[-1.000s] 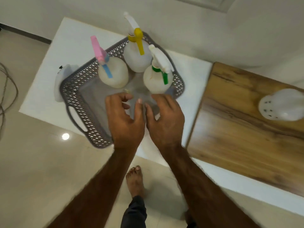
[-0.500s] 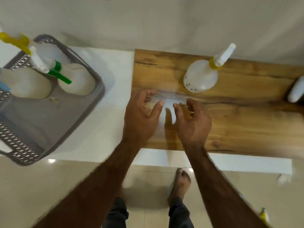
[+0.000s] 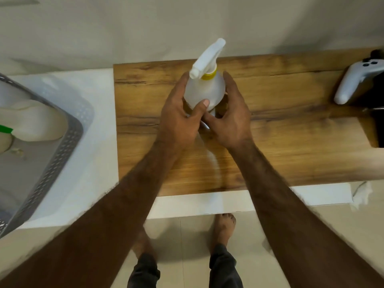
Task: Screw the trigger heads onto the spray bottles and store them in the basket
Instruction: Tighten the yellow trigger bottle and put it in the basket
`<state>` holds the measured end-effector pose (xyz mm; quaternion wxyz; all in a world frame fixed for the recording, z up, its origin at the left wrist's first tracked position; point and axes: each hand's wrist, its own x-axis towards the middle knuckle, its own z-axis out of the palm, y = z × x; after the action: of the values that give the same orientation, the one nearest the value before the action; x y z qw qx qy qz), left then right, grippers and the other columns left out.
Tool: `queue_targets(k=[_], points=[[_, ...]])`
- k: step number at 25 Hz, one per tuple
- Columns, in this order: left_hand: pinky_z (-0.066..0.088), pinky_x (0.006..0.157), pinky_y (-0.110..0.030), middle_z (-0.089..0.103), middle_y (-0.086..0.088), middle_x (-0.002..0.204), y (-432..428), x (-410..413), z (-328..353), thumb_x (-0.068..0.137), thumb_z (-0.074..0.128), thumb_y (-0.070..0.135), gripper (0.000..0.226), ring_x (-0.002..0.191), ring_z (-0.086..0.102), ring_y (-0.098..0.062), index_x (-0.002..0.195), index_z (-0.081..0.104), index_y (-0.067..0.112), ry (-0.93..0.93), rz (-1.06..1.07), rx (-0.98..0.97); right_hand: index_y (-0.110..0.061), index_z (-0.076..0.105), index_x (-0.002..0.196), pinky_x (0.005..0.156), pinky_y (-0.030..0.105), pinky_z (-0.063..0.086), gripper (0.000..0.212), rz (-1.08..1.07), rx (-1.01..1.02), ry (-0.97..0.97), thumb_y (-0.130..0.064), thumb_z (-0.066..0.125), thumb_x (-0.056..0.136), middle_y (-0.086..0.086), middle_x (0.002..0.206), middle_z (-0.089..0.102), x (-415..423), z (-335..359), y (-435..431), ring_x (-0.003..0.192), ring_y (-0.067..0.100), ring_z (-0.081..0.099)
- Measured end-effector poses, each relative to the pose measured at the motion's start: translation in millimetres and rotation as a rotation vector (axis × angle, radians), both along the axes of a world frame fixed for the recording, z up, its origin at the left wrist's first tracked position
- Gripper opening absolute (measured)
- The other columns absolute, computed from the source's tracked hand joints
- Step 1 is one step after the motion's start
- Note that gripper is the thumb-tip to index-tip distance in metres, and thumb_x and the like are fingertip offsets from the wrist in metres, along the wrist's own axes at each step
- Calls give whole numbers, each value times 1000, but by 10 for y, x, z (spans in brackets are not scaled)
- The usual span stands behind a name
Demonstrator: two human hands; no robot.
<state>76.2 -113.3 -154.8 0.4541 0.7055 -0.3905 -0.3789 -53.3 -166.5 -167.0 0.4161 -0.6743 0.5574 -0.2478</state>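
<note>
Down at the near edge, two bare feet stand on the tiled floor, just short of the white bench. Both forearms reach out over the wooden board that lies across the bench — and both hands meet at one spray bottle, which stands upright on the middle of the board, toward its far edge. The left hand wraps the bottle's left flank, thumb pressed across its front; the right hand cups the right flank, fingers spread along the side. A white trigger head with a yellow collar sits on the bottle's neck. Over at the bench's left end, the grey basket holds pale bottles — one shows a green trigger. At the board's far right corner lies a white controller.
</note>
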Motion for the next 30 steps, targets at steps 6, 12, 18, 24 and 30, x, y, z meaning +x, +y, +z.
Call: queue_targets(k=[6, 12, 18, 24, 30], points=[[61, 109, -34, 60, -7, 157, 63, 58, -19, 98, 69, 25, 74, 141, 62, -21, 164, 41, 12, -5, -11, -24, -26, 38, 158, 96, 47, 61, 88, 28, -28, -8, -52, 77, 83, -6, 148, 60, 40, 25, 46, 132, 16, 61], [59, 100, -16, 61, -5, 156, 453, 181, 119, 103, 70, 16, 68, 134, 64, -15, 165, 42, 14, -12, 17, 30, -31, 45, 152, 92, 45, 62, 77, 70, -50, -3, -50, 78, 85, -12, 139, 67, 179, 157, 405, 122, 14, 67], [50, 93, -1, 63, 2, 153, 1129, 471, 452, 102, 72, 19, 65, 122, 66, 3, 163, 47, 15, -13, 214, 35, -33, 41, 155, 99, 46, 60, 83, 157, -48, -19, -51, 79, 83, -12, 145, 63, 628, 487, 966, 128, 14, 63], [62, 107, -45, 68, -7, 150, 1982, 1055, 705, 93, 77, 26, 65, 139, 66, -24, 154, 59, 15, 146, 570, -68, -31, 40, 157, 100, 44, 59, 85, 372, -44, -51, -48, 80, 83, -11, 147, 62, 1454, 846, 1579, 128, 14, 62], [62, 99, -25, 71, 0, 145, 2636, 1624, 942, 93, 84, 8, 64, 133, 69, -15, 152, 61, 18, 110, 813, -115, -30, 37, 154, 98, 44, 60, 92, 546, 7, -100, -49, 85, 77, -11, 145, 61, 2267, 957, 2108, 125, 15, 64]])
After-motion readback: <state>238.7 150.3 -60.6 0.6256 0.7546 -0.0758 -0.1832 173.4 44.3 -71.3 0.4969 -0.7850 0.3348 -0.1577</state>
